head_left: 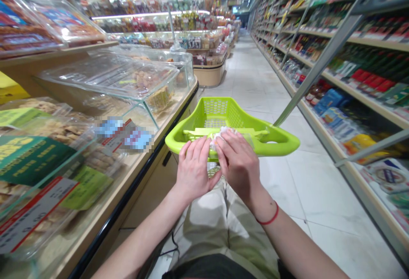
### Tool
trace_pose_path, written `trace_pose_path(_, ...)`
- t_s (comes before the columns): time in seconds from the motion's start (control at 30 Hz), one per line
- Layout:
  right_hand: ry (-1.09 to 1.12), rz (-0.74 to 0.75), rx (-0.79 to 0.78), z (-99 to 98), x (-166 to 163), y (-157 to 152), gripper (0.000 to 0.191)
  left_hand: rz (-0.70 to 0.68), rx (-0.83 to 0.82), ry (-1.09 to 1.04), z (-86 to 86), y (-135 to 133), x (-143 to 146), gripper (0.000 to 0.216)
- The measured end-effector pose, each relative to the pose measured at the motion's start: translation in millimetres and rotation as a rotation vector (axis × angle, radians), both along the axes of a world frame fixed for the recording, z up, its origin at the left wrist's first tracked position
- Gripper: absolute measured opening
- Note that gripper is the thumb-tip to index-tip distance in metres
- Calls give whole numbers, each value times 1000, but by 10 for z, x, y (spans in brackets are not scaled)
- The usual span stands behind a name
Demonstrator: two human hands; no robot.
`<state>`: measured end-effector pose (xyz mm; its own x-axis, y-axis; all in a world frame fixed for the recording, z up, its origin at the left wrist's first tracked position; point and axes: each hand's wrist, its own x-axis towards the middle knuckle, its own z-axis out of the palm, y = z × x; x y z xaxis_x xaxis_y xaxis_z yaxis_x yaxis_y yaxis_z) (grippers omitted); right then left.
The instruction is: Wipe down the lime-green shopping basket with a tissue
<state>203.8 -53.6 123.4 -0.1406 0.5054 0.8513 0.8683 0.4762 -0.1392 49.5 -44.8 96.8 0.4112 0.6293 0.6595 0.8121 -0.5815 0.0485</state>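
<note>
In front of me is a bright green plastic shopping cart (179, 133) with a perforated basket wall. My left hand (195, 166) rests with its fingers curled over the near handle rim. Close beside it, my right hand (239, 157) presses down on a crumpled white wrapper or tissue (214, 143) with small coloured print, which lies against the handle. The fingers of that hand cover most of the crumpled piece. A red string bracelet (270, 217) circles my right wrist.
A counter on the left holds clear display bins (140, 74), packaged baked snacks (51, 132) and price tags (35, 217). Stocked shelves (367, 40) line the right side, with a slanting metal pole (306, 87) before them. A white tiled aisle (243, 61) runs ahead past a rounded display stand (209, 74).
</note>
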Motion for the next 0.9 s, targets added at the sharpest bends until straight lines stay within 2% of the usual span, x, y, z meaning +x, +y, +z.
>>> trace_pose_path(0.1, -34, 19, 29, -10, 66, 8, 20, -2, 4, 4, -1, 6, -9, 76)
trace_pose_path(0.23, -42, -9, 62, -69, 353, -20, 23, -17, -1, 23, -1, 19, -35, 77)
trace_pose_path(0.47, 48, -224, 58, -198, 1149, -104, 23, -24, 31, 26, -14, 35, -52, 76)
trace_pose_path(0.57, 137, -297, 42, -186, 1357, -117, 23, -21, 23, 25, -22, 35, -48, 76)
trace_pose_path(0.7, 237, -349, 32, -153, 1376, -101, 27, -14, 0, 20, -10, 18, -34, 78)
trace_pose_path(0.8, 250, -381, 45, -171, 1256, -88, 28, -13, -9, 18, 9, 5, -27, 80)
trace_pose_path(0.9, 211, -346, 59, -198, 1061, -95, 26, -16, 1, 12, 16, 1, -27, 82)
